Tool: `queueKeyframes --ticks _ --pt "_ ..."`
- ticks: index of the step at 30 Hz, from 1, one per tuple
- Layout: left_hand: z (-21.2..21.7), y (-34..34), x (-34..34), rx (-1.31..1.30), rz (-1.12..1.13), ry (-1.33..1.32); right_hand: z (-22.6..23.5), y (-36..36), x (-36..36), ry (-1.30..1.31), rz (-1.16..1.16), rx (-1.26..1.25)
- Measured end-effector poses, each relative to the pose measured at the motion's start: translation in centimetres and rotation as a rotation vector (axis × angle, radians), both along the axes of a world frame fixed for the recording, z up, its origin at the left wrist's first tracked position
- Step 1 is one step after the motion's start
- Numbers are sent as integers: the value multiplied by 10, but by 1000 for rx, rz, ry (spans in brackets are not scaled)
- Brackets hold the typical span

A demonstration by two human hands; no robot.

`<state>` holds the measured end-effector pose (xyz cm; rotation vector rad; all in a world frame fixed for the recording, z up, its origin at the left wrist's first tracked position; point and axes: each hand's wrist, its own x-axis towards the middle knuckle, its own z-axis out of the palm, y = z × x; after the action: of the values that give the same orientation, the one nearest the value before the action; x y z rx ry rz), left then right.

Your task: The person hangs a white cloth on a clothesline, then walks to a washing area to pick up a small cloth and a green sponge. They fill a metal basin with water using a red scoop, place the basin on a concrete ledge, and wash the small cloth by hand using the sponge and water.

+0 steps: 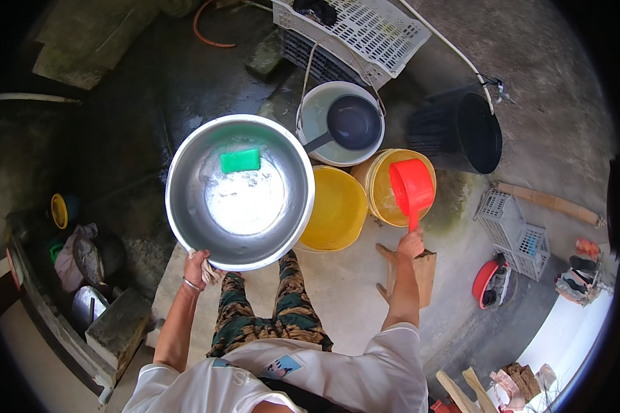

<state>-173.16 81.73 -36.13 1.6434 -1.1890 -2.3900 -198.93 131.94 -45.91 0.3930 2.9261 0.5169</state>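
Observation:
A wide stainless steel basin sits in front of me on the left, with a green rectangular sponge or block inside on its shiny bottom. My left hand is closed at the basin's near rim, with a pale crumpled cloth bunched in it. By its handle my right hand grips a red plastic water dipper. The dipper's cup is over the mouth of a round yellow bucket. A wider yellow tub stands between that bucket and the basin, partly hidden by the basin.
Beyond the tub, a white bucket of water holds a dark dipper. A black bin and stacked plastic crates stand farther back. A wooden stool is beside my right forearm. At right are grey baskets and a red basin.

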Motion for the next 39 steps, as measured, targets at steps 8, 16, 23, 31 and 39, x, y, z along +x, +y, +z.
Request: queueKeyframes --ticks 8,16,23,31,39 --pt "-1 -2 18 31 63 11 29 -17 -55 114 58 -36" --pt "-15 1 50 44 115 28 -39 -134 -113 11 -419 -1280" --pt "2 14 84 73 241 33 -53 -217 -111 -15 -767 -1645" --pt "23 15 154 -5 426 80 0 -295 -8 115 -326 -1721" --pt "45 3 263 40 618 132 167 -512 215 -492 1085 -1423"
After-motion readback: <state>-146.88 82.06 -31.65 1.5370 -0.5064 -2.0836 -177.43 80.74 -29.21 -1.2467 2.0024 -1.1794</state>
